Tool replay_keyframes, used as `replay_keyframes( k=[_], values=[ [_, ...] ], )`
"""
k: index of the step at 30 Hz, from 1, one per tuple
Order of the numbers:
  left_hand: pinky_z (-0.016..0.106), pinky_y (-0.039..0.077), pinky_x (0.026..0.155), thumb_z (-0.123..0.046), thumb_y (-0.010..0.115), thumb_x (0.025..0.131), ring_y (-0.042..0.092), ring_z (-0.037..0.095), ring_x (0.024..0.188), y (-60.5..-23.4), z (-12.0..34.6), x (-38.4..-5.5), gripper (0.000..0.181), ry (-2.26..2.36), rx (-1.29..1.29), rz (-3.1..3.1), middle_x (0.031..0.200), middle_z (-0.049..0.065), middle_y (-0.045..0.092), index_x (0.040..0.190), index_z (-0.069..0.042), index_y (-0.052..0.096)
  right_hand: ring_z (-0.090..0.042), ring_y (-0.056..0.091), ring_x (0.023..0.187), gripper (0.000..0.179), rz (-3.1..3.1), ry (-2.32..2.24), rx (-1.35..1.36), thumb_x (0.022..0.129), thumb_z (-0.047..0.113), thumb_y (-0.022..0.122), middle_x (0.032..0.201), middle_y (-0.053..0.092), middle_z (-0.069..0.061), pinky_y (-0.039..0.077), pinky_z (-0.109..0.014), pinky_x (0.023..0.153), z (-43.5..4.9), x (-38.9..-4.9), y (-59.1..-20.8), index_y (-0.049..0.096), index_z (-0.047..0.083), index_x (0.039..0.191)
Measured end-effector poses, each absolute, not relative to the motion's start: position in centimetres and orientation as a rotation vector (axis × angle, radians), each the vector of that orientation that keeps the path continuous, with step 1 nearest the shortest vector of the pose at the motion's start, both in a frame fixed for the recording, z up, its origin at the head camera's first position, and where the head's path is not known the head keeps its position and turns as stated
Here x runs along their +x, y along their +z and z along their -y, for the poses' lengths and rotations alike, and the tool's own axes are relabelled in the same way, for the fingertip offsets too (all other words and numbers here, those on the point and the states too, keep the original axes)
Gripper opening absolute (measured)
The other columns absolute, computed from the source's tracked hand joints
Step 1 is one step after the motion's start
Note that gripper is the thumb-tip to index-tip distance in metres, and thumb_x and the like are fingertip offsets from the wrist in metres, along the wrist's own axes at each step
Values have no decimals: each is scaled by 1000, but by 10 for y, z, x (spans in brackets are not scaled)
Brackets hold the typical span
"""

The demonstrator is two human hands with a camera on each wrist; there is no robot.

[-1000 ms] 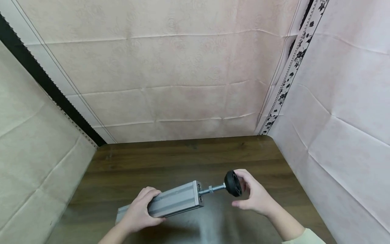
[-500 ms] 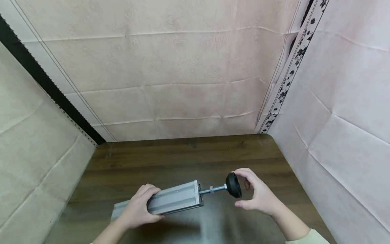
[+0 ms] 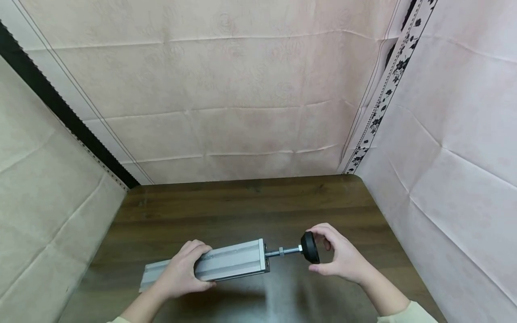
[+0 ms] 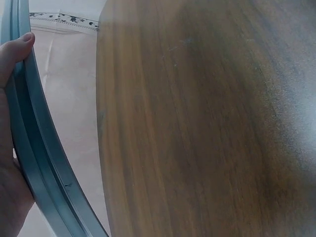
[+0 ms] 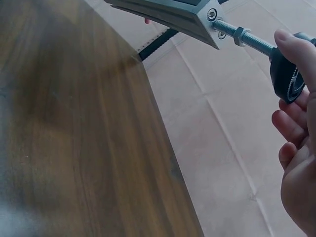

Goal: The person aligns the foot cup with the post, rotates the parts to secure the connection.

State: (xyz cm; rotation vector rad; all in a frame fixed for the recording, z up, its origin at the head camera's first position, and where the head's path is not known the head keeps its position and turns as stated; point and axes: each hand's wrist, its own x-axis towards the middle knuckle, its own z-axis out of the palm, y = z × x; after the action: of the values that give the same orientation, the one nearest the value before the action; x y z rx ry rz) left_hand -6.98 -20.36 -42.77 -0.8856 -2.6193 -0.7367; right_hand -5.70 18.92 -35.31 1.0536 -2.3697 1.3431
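Note:
A silver-grey aluminium profile (image 3: 234, 259) is held above the wooden table, lying nearly level. My left hand (image 3: 183, 271) grips it around the middle, thumb below and fingers over the top in the head view. From its right end, between screw heads (image 5: 212, 14), a threaded rod (image 3: 291, 250) with a hex nut (image 5: 240, 36) sticks out. At the rod's tip sits a black levelling foot (image 3: 310, 247), its flat base facing right. My right hand (image 3: 343, 258) pinches the foot's rim, with thumb and fingers on opposite sides; the other fingers curl loosely behind it.
The brown wood-grain table (image 3: 242, 202) has rounded far corners. Pale creased cloth hangs behind it (image 3: 242, 89) and along the right side (image 3: 452, 179) and left side (image 3: 52, 188). A black strip (image 3: 68, 110) runs down the left corner.
The profile has tipped slightly toward level, its left end shifting left with my left hand. My right thumb has come in closer to the foot's lower rim.

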Motion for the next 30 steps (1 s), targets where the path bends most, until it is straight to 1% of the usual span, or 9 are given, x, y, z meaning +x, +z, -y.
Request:
replay_keyframes(
  k=[3, 6, 11, 15, 21, 26, 30],
  values=[
    [28, 45, 74, -42, 88, 47, 44, 6, 94, -428, 204, -70, 69, -724, -891, 2611, 103, -14, 51, 105, -17, 60, -15, 50, 83, 57, 2434, 1335, 1004, 59, 4, 83, 102, 52, 2, 37, -29, 61, -189, -57, -353, 55, 3, 109],
    [28, 45, 74, -41, 88, 45, 44, 7, 93, -428, 205, -71, 70, -708, -895, 2594, 102, -13, 52, 104, -16, 60, -18, 50, 82, 54, 2516, 1329, 938, 61, 7, 83, 99, 52, 5, 38, -28, 62, -190, -59, -361, 55, 6, 107],
    [27, 45, 73, -39, 88, 44, 45, 7, 92, -429, 205, -71, 69, -680, -904, 2579, 100, -12, 52, 102, -15, 61, -16, 52, 85, 53, 2619, 1348, 869, 64, 18, 84, 98, 54, 7, 39, -27, 64, -198, -68, -387, 56, 14, 109],
    [26, 44, 73, -40, 88, 44, 45, 7, 90, -430, 205, -71, 68, -656, -919, 2570, 100, -12, 52, 102, -14, 61, -14, 53, 86, 49, 2665, 1419, 838, 66, 26, 83, 96, 55, 7, 40, -26, 65, -202, -70, -395, 57, 19, 107],
    [25, 44, 73, -42, 86, 45, 44, 6, 89, -430, 205, -73, 68, -628, -928, 2575, 99, -13, 51, 102, -14, 61, -11, 51, 79, 42, 2688, 1512, 813, 68, 25, 80, 89, 56, 3, 40, -26, 61, -204, -69, -400, 57, 18, 102],
    [26, 43, 72, -42, 86, 45, 45, 7, 87, -430, 205, -74, 69, -597, -948, 2567, 99, -12, 52, 102, -13, 61, -10, 52, 72, 37, 2711, 1569, 815, 72, 22, 77, 84, 56, 0, 42, -26, 60, -204, -69, -402, 57, 14, 102],
    [27, 43, 72, -42, 86, 45, 45, 8, 86, -430, 205, -76, 69, -579, -971, 2542, 98, -11, 52, 101, -11, 61, -9, 50, 67, 32, 2780, 1581, 770, 76, 22, 74, 81, 55, -1, 42, -26, 57, -203, -69, -403, 57, 11, 101]
  ],
)
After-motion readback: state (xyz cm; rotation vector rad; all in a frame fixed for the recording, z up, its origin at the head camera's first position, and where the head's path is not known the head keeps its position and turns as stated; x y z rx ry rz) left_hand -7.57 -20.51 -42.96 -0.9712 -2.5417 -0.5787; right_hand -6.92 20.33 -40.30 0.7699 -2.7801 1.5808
